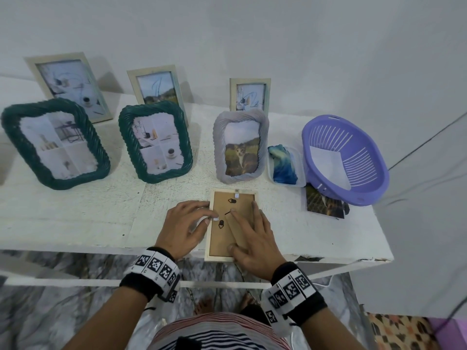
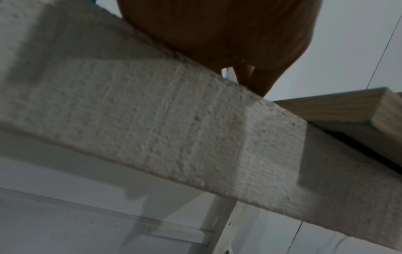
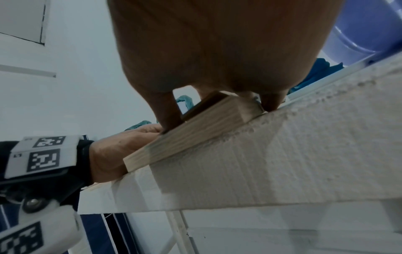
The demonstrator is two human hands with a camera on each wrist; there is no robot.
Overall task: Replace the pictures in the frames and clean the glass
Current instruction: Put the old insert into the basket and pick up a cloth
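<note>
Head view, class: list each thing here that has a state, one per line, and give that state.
Pale wooden frame: face down at the table edge, brown backing still in.
Left hand: fingers curled at the frame's left side.
Right hand: fingers flat on the backing.
Purple plastic basket: upright, white paper inside.
Clear plastic tub: open, holding a blue cloth.
Grey ribbed frame: standing, cat picture inside.

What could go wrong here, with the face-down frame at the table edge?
The face-down light wooden frame overhangs the white table's front edge; pressure from the right hand near that end could tip it off, and any glass might break. The left hand fingering the small side tab could slip, shoving it sideways.
</note>
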